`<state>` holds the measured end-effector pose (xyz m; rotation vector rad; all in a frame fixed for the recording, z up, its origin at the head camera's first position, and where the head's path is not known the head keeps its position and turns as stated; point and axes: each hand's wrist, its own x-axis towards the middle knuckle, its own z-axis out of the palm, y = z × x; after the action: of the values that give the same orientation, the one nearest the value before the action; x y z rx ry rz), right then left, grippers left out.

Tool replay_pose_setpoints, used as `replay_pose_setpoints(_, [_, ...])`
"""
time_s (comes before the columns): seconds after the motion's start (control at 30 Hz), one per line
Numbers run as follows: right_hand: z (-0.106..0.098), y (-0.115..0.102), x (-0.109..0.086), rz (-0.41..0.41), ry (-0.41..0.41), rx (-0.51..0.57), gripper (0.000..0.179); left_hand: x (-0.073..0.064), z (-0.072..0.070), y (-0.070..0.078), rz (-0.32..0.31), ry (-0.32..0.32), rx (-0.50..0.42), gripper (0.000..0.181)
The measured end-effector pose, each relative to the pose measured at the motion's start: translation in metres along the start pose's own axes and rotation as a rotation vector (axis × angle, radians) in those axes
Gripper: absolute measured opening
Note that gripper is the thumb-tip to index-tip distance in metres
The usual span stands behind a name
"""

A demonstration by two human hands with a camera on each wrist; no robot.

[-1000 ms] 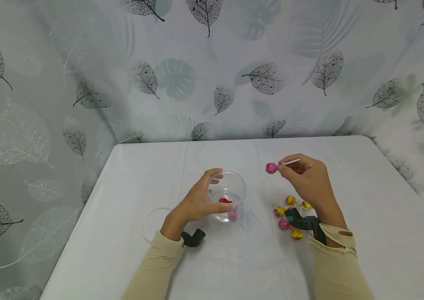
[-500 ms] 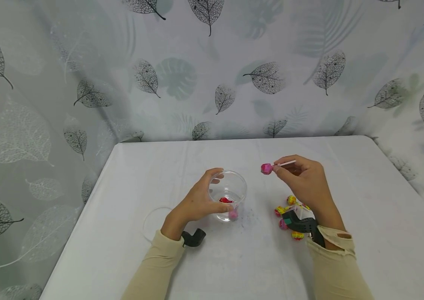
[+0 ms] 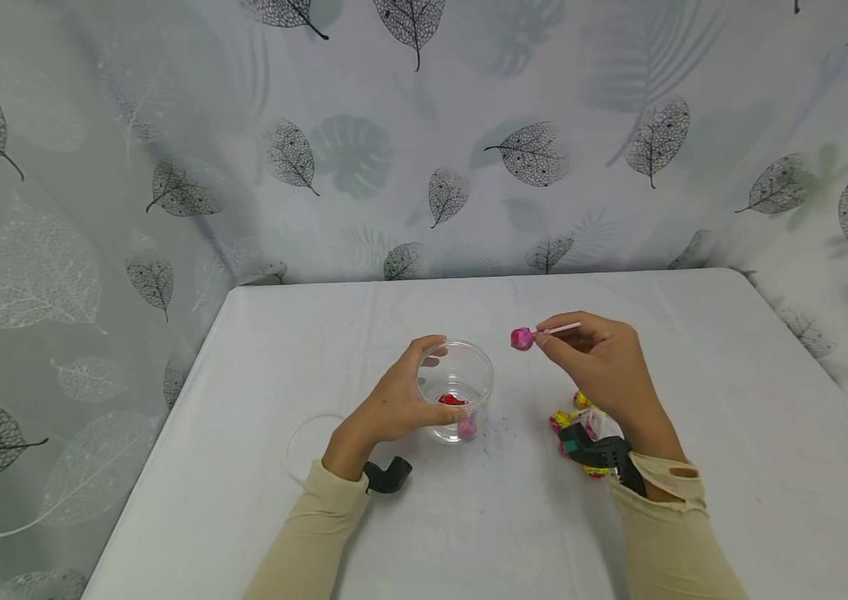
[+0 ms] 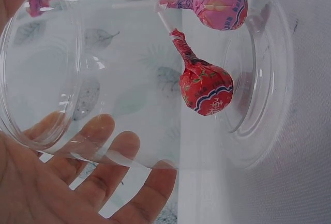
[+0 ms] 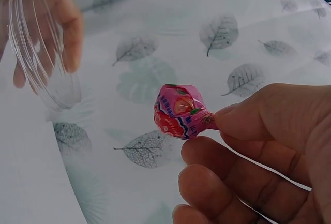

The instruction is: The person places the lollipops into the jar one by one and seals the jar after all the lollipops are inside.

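My left hand [image 3: 397,400] grips a clear plastic jar [image 3: 466,371] standing on the table, its thumb and fingers around the near and far sides. Inside the jar, the left wrist view shows a red-wrapped lollipop [image 4: 207,89] and a pink-wrapped lollipop [image 4: 221,4] with their balls near the base. To the right of the jar, raised above the table, my right hand [image 3: 599,362] pinches another pink lollipop [image 5: 178,111] by its stick just behind the wrapped ball. That ball points left toward the jar, apart from its rim.
Several yellow and pink lollipops [image 3: 560,420] lie in a cluster under my right wrist, partly hidden by it. A clear round lid or ring [image 3: 290,446] lies left of the jar, by my left wrist. White cloth covers the table [image 3: 469,542]; a leaf-patterned curtain [image 3: 363,100] stands behind.
My right hand has moved left with the pink lollipop, closer to the jar, and its wrist now covers more of the cluster. The left hand and jar have stayed put.
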<state>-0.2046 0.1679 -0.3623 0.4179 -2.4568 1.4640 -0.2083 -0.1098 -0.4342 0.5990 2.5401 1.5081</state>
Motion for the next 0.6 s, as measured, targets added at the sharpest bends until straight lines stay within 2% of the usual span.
replay_pose_setpoints(0.33, [0.006,-0.006,-0.002,0.002,-0.028,-0.006,0.015,0.000,0.000,0.000,-0.011,0.001,0.005,0.101])
replay_pose_setpoints(0.6, [0.011,-0.007,-0.002,-0.031,-0.046,-0.029,0.019,0.002,0.000,-0.001,0.011,0.003,0.019,0.102])
